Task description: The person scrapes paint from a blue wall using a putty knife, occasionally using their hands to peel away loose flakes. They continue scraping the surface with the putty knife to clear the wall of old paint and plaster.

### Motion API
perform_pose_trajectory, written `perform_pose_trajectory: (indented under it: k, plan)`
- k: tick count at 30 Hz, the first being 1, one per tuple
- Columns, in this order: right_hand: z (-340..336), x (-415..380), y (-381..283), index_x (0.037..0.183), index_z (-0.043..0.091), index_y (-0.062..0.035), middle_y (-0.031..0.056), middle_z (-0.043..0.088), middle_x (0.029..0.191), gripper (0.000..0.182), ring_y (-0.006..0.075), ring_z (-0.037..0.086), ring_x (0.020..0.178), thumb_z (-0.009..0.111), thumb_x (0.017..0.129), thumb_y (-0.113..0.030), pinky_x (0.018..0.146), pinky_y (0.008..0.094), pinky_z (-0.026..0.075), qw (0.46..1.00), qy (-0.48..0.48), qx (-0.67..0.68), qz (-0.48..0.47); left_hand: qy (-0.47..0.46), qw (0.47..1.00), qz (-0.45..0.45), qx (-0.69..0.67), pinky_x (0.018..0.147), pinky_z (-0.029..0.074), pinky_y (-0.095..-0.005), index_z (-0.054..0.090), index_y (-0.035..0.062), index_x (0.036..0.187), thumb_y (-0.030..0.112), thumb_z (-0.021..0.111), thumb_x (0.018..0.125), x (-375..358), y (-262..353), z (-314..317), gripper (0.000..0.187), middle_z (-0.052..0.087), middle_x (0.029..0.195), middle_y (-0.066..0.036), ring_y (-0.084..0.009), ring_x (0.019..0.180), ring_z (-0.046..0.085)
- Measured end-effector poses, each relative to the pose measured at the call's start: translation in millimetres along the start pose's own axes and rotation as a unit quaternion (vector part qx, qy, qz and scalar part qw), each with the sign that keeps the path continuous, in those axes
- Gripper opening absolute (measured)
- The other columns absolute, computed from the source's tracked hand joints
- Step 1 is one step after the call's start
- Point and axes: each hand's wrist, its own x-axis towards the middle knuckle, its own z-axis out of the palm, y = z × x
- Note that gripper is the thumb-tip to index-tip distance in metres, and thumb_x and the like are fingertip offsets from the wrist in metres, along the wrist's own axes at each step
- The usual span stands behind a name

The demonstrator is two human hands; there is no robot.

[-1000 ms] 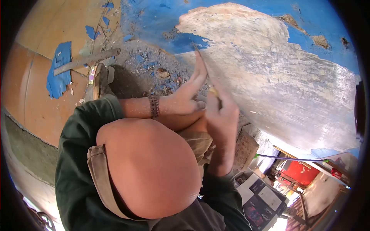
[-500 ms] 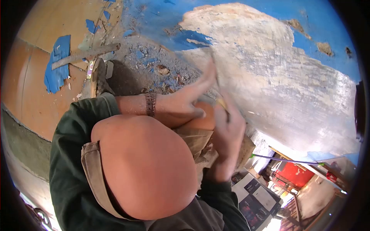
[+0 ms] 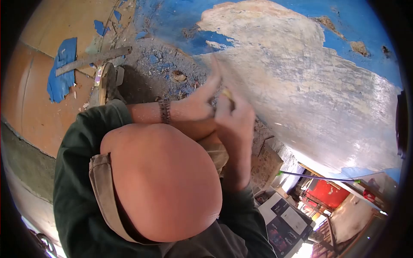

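My right hand (image 3: 235, 115) is closed around a scraper (image 3: 227, 93), of which a small yellow part of the handle shows; its blade is smeared by motion. Close to its left, my left hand (image 3: 200, 96) stretches its fingers along the tool towards the wall, thumb apart, a beaded bracelet at the wrist. Both hands are over the lower edge of a large pale bare patch (image 3: 279, 81) on the blue-painted wall (image 3: 165, 23). My bent knee (image 3: 161, 180) fills the middle foreground.
Paint chips and rubble (image 3: 176, 77) lie along the wall's foot. A flat grey strip (image 3: 94, 60) rests over a blue paint flake (image 3: 64, 84) on the tiles. At lower right are a dark printed box (image 3: 286, 223), a purple cord (image 3: 318, 176) and a red object (image 3: 329, 193).
Both hands have moved left along the pale patch, the right hand further than the left. The right hand still holds the scraper.
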Motion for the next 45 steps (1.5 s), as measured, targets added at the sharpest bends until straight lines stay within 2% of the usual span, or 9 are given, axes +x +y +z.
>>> perform_pose_trajectory:
  k: [4,8,10,25,30,34,39,41,45]
  plan:
    - [-15,-14,-1,0.125,0.059,-0.0022,0.0272,0.064,0.109,0.038,0.0376,0.066,0.101,0.053,0.090,-0.016,0.088,0.0383,0.050,0.999,-0.023,-0.013,0.025,-0.036,0.885,0.162,0.436,0.117,0.017,-0.0361,-0.031,-0.0053,0.141,0.002,0.064,0.078,4,5,-12,0.115,-0.008,0.155,-0.034,-0.0350,0.147,0.003]
    - [-13,-10,2,0.125,0.059,-0.0021,0.0277,0.065,0.104,0.039,0.0361,0.067,0.098,0.050,0.090,-0.018,0.086,0.0400,0.050,0.999,0.013,0.052,0.012,0.001,0.903,0.176,0.393,0.116,0.020,-0.0358,-0.027,0.0104,0.148,-0.006,0.058,0.084,12,-15,-6,0.107,0.016,0.156,-0.022,-0.0219,0.141,0.022]
    - [14,3,5,0.124,0.058,0.0025,0.0254,0.067,0.101,0.038,0.0273,0.068,0.096,0.051,0.091,-0.013,0.085,0.0369,0.051,0.998,-0.021,-0.055,0.023,0.029,0.987,0.127,0.091,0.119,0.006,-0.0369,-0.023,0.0008,0.148,-0.006,0.058,0.078,9,-29,-23,0.107,-0.016,0.158,-0.023,-0.0249,0.146,-0.008]
    - [-5,-11,14,0.127,0.060,-0.0086,0.0260,0.065,0.104,0.039,0.0361,0.067,0.100,0.053,0.090,-0.015,0.085,0.0415,0.051,1.000,0.024,0.009,-0.015,-0.018,0.895,0.204,0.395,0.111,0.028,-0.0324,-0.026,0.0195,0.150,-0.014,0.048,0.086,11,-13,-20,0.103,0.005,0.159,-0.019,-0.0202,0.137,0.024]
    - [34,6,24,0.127,0.060,-0.0073,0.0254,0.067,0.098,0.038,0.0256,0.068,0.096,0.053,0.090,-0.013,0.084,0.0338,0.051,0.998,0.006,-0.025,-0.059,0.040,0.999,0.012,0.021,0.117,0.014,-0.0348,-0.023,0.0097,0.150,-0.012,0.053,0.081,-2,-7,-24,0.105,-0.005,0.160,-0.020,-0.0225,0.146,0.003]
    - [-6,-16,20,0.123,0.062,-0.0035,0.0273,0.065,0.103,0.036,0.0339,0.067,0.098,0.053,0.089,-0.014,0.085,0.0366,0.051,0.996,0.029,0.080,-0.027,-0.021,0.910,0.161,0.381,0.115,0.023,-0.0357,-0.014,-0.0064,0.148,-0.006,0.053,0.078,1,3,-15,0.097,0.003,0.156,-0.031,-0.0348,0.144,0.017]
    - [32,7,29,0.123,0.061,-0.0027,0.0247,0.066,0.110,0.035,0.0337,0.067,0.100,0.052,0.090,-0.012,0.088,0.0370,0.050,0.999,-0.004,0.019,-0.029,-0.065,0.964,-0.109,-0.233,0.119,0.003,-0.0386,-0.012,-0.0043,0.150,0.001,0.058,0.078,6,-29,-27,0.101,-0.012,0.159,-0.024,-0.0285,0.147,-0.010]
    - [24,-4,30,0.123,0.061,-0.0027,0.0241,0.067,0.109,0.036,0.0317,0.067,0.099,0.054,0.090,-0.012,0.088,0.0362,0.050,1.000,0.012,0.015,-0.021,0.057,0.962,0.124,0.237,0.119,0.003,-0.0393,-0.012,-0.0054,0.149,0.003,0.054,0.078,1,-18,-28,0.097,-0.011,0.159,-0.024,-0.0279,0.147,-0.009]
    - [-8,-10,23,0.125,0.061,-0.0029,0.0204,0.069,0.106,0.037,0.0210,0.067,0.093,0.057,0.089,-0.012,0.086,0.0318,0.050,0.997,0.015,0.057,0.048,-0.051,0.939,0.131,0.313,0.119,0.004,-0.0347,-0.018,-0.0034,0.148,-0.006,0.051,0.080,12,-4,-10,0.097,-0.010,0.159,-0.022,-0.0244,0.147,-0.008]
